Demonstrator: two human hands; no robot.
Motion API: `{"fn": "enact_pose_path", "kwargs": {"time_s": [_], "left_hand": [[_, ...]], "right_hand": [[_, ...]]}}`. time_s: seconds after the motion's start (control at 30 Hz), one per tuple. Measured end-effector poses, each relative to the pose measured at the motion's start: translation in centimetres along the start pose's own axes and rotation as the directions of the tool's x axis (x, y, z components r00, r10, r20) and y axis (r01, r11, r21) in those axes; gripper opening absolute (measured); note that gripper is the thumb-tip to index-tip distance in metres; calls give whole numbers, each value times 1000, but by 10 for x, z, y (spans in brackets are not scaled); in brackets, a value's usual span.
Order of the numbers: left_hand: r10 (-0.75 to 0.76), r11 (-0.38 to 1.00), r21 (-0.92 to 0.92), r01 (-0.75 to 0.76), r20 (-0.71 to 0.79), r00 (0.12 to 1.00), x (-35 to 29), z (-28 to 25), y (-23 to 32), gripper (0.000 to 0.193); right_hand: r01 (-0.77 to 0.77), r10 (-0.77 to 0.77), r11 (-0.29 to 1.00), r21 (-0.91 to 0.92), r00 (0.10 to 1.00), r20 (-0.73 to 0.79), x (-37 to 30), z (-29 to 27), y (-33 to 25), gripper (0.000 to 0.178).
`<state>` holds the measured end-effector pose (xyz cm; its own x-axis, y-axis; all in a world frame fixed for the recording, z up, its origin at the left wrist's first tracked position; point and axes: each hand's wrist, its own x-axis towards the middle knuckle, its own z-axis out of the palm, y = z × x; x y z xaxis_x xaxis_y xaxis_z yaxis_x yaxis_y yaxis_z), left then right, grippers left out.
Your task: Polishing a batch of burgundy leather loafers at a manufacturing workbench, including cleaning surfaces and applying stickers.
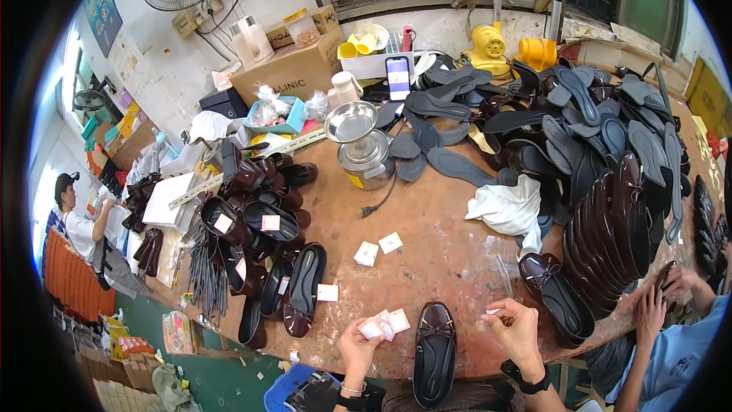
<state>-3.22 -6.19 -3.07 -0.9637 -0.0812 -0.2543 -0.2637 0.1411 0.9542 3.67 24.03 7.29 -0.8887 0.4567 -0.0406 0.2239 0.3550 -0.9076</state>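
Between my hands a dark brown patent shoe (435, 351) with a bow lies on the table, its black insole showing and its toe pointing away. My left hand (356, 351) is closed on a few small white paper labels (386, 324), fanned out left of that shoe. To its right my right hand (515, 329) pinches a small white piece, seemingly one label (493, 311). Two stacks of similar labels (367, 253) lie farther off on the tabletop. Left of my left hand stand several brown shoes (305, 290), some with a label on the insole.
A long row of nested brown shoes (610, 236) and a heap of grey insoles (564, 122) fill the right side. A white cloth (507, 210) and a metal pot (364, 156) with a cord stand mid-table. A co-worker's hands (663, 297) are at right; another person (84, 229) sits far left.
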Motion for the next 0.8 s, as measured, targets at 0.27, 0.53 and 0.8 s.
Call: {"fn": "enact_pose_path", "kwargs": {"time_s": [0.27,0.53,0.8], "left_hand": [[-172,952,-251,174,31,985,-4,-16,5,32],[-79,977,-197,77,-4,997,-8,-10,6,20],[-62,998,-28,61,-33,998,-7,-3,7,14]], "right_hand": [[19,-18,1000,-7,998,60,-5,4,-1,10],[21,-15,997,-79,997,78,-13,12,-2,8],[36,-22,993,-109,992,123,-14,18,-8,10]]}}
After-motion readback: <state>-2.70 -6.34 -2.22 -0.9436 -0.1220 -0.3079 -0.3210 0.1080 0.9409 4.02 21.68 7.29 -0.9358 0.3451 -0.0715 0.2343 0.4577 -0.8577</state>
